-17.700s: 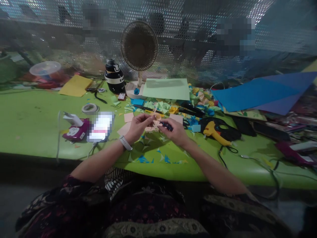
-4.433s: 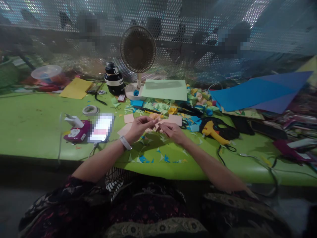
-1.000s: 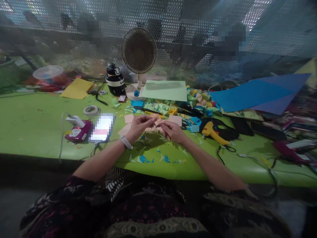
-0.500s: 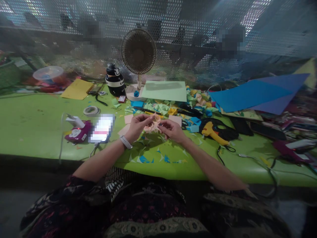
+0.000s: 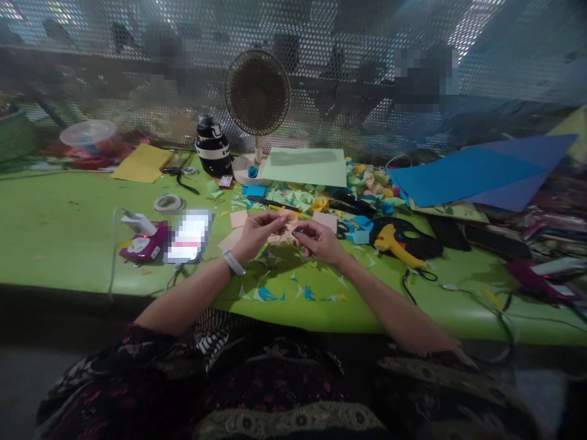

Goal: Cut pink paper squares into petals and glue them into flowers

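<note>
Fingers pinched, my left hand (image 5: pixel 262 235) holds a small peach paper piece (image 5: pixel 288 227) over the middle of the table. Close on its right, my right hand (image 5: pixel 317 239) is also closed in a pinch. A tiny dark thing shows at its fingertips, too small to name. More peach scraps lie beneath and behind the fingertips, partly hidden by the hands. Flat peach paper squares (image 5: pixel 324 221) lie beside both hands. Blue and pale paper offcuts (image 5: pixel 270 294) are scattered on the green table (image 5: pixel 82 214) in front of my wrists.
A yellow glue gun (image 5: pixel 397 246) lies on a black pad at right, its cord trailing forward. Blue sheets (image 5: pixel 468 174) stand behind it. A fan (image 5: pixel 257 91), a black bottle (image 5: pixel 213 150) and a green sheet (image 5: pixel 305 166) are at the back. A lit phone (image 5: pixel 189 236) lies left.
My fingers have shifted slightly, and the peach paper between them shows less as a loop than before. Both arms stay nearly in place; the view tilts a little.
</note>
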The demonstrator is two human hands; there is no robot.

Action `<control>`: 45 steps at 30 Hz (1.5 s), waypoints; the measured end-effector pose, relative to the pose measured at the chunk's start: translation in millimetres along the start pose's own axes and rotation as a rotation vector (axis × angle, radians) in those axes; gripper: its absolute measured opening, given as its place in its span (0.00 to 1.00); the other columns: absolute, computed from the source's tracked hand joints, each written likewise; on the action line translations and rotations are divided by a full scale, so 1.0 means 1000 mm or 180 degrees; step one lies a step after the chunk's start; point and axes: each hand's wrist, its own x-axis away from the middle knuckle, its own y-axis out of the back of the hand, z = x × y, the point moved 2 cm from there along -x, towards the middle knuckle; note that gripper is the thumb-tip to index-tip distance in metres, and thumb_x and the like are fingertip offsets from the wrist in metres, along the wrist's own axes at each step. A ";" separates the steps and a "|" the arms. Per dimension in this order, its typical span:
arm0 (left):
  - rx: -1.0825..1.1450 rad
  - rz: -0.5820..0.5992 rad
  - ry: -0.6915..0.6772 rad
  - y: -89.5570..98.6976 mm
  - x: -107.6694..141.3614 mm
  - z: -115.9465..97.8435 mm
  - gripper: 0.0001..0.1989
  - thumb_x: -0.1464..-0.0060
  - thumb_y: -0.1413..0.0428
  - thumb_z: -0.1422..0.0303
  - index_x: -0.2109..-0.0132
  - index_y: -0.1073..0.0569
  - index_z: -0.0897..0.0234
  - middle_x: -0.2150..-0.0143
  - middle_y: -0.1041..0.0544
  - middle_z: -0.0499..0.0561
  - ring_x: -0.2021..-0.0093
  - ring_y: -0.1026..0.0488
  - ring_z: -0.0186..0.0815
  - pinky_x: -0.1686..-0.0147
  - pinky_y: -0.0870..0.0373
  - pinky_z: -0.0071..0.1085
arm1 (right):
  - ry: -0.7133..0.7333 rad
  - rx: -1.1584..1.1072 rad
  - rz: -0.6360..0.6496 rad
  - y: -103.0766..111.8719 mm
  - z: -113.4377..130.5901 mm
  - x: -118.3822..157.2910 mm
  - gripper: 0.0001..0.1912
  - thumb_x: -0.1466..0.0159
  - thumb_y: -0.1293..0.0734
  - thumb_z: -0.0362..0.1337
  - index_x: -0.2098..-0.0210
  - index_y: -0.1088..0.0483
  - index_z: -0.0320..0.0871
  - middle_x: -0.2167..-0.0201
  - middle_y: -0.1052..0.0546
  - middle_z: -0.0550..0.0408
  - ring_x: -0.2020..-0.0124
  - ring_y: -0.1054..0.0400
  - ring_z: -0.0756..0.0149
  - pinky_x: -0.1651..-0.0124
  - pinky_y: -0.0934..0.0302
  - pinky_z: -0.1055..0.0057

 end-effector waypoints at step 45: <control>-0.0553 0.0888 0.0365 -0.003 0.003 0.002 0.18 0.53 0.33 0.55 0.71 0.24 0.67 0.74 0.25 0.48 0.75 0.32 0.26 0.72 0.35 0.24 | 0.0535 0.1729 -0.0740 0.047 -0.003 -0.012 0.18 0.38 0.35 0.40 0.50 0.27 0.42 0.57 0.22 0.48 0.65 0.28 0.63 0.57 0.31 0.63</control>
